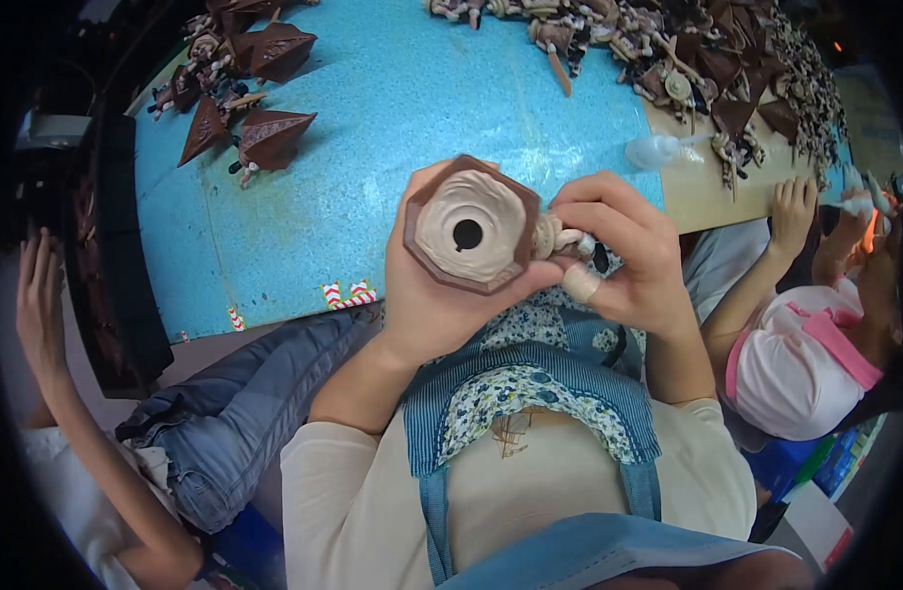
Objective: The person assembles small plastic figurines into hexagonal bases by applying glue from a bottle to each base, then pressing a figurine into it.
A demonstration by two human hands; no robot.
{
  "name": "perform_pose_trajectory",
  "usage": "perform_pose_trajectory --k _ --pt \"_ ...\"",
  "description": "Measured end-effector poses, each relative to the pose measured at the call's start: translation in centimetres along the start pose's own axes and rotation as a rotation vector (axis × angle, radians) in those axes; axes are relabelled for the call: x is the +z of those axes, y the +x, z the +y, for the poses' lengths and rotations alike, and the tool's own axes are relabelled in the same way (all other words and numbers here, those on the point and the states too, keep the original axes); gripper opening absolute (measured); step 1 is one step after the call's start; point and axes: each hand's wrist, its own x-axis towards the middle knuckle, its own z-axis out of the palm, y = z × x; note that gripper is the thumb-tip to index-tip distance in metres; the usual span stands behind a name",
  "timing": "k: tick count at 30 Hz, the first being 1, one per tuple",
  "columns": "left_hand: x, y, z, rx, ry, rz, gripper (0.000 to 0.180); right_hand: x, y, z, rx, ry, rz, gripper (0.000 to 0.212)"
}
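- My left hand [424, 313] holds a brown piece [500, 236], cream-coloured inside, with a black hole in its middle.
- It is up in front of me, by the near edge of the blue table [392, 108].
- My right hand [630, 258] grips the small cream and black part [570, 240] at its right side.
- Pointy brown pieces [274, 140] lie at the far left.

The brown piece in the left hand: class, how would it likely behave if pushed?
The brown piece is probably stiff: its angular rim looks crisp in the left hand. Its flat sides should discourage rolling. The dark hole suggests hollowness, so perhaps light.
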Motion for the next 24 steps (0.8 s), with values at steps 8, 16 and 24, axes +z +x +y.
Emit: perform_pose_trajectory --k 8,16,24 --pt "1.2 -0.9 -0.2 -0.115 0.083 0.002 0.057 0.0 -2.6 1.5 0.348 0.488 -0.219 0.024" --pt "-1.1 0.0 0.3 -0.213 -0.042 -0.079 0.072 0.5 -2.6 0.3 0.436 0.633 0.115 0.027" --pt "-0.5 0.5 0.6 -0.196 0.279 -0.377 0.064 -0.8 0.1 -0.8 0.094 0.179 -0.204 0.029"
